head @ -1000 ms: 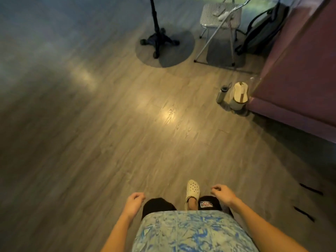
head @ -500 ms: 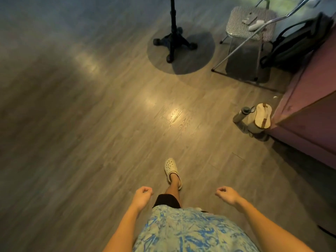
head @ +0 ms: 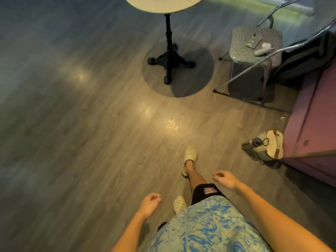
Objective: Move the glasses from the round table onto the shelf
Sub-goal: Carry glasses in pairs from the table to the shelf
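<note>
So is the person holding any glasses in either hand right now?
No. The left hand and the right hand both hang loosely curled with nothing in them, while the round table is some way ahead.

Person's got on a blue and pale yellow swirly-print shirt (head: 203, 228), black shorts (head: 205, 192) with a small rectangular patch (head: 210, 190), and cream perforated clogs (head: 190, 155). Arms bare, no sleeves showing.

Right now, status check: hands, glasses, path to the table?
Left hand and right hand both empty, fingers loosely curled. Round cream pedestal table ahead, only its near edge in frame; no glasses visible. Bare grey wood floor between, nothing blocking.
</note>
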